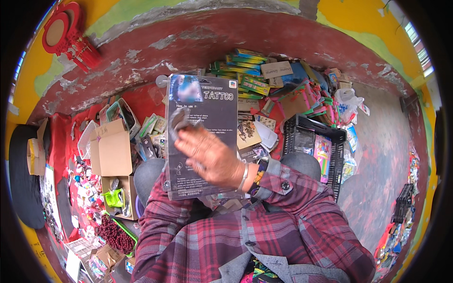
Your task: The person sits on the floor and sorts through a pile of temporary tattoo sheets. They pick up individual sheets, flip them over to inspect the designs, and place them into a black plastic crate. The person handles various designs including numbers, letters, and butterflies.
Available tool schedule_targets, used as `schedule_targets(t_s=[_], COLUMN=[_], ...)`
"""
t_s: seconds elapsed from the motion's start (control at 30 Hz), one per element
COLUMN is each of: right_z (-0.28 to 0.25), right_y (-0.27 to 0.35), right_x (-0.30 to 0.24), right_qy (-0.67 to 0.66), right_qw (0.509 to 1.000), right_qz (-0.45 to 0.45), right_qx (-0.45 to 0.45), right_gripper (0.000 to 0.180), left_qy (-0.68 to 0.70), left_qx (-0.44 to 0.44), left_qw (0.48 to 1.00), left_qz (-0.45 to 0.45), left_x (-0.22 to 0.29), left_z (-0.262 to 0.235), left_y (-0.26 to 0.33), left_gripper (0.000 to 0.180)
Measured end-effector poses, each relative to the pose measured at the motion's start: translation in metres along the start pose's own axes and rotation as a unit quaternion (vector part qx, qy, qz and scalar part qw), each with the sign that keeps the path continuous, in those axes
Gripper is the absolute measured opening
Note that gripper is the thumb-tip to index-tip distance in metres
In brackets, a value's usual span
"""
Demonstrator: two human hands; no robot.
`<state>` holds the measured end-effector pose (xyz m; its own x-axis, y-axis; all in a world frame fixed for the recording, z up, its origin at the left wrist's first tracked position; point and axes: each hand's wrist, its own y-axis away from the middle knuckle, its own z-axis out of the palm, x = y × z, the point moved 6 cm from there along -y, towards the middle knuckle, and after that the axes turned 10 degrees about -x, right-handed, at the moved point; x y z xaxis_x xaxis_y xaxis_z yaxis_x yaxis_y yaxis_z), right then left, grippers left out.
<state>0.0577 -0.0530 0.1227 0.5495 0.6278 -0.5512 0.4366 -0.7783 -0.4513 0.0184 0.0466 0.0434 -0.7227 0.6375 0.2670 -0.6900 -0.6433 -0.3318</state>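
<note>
Showing white print [218, 95], dark flat packet [216, 117], bluish corner picture [186, 88]

Storeroom-like workroom | peeling painted wall [264, 30] | stacked coloured boxes [255, 85] | black plastic crate [335, 167] | heaped small goods [85, 192]

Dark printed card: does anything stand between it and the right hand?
Nothing clear blocks the way: the right hand is over the front of the dark printed card. A blurred grey patch shows at the fingers; I cannot tell whether it is a separate thing.
</note>
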Motion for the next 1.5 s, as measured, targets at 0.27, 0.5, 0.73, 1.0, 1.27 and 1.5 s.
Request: schedule_targets(t_s=[0.27, 0.5, 0.73, 1.0, 1.27, 1.5], right_z=[-0.026, -0.057, -0.004, -0.028, -0.033, -0.006], right_y=[-0.014, -0.007, -0.006, -0.017, -0.003, -0.003], right_x=[0.031, 0.08, 0.016, 0.05, 0.063, 0.02], right_qy=[0.098, 0.163, -0.015, 0.115, 0.098, 0.06], right_qw=[0.995, 0.972, 1.0, 0.993, 0.989, 0.998], right_qz=[-0.005, 0.125, -0.005, 0.031, 0.082, 0.02], right_qx=[0.01, 0.116, -0.003, -0.004, 0.072, -0.014], right_gripper=[0.042, 0.035, 0.042, 0.039, 0.039, 0.042], left_qy=[0.029, 0.038, 0.053, 0.059, 0.024, 0.025], left_qx=[0.0, -0.014, -0.006, -0.009, -0.046, -0.058], left_qw=[0.999, 0.998, 0.997, 0.998, 0.999, 0.998], left_qz=[-0.032, -0.056, -0.052, -0.038, 0.004, 0.02], left_x=[-0.029, -0.04, -0.048, -0.045, -0.016, -0.007], left_z=[-0.011, -0.022, -0.019, -0.018, -0.016, -0.019], left_y=[0.003, -0.002, -0.001, -0.003, -0.007, 0.004], left_gripper=[0.072, 0.072, 0.072, 0.072, 0.072, 0.072])
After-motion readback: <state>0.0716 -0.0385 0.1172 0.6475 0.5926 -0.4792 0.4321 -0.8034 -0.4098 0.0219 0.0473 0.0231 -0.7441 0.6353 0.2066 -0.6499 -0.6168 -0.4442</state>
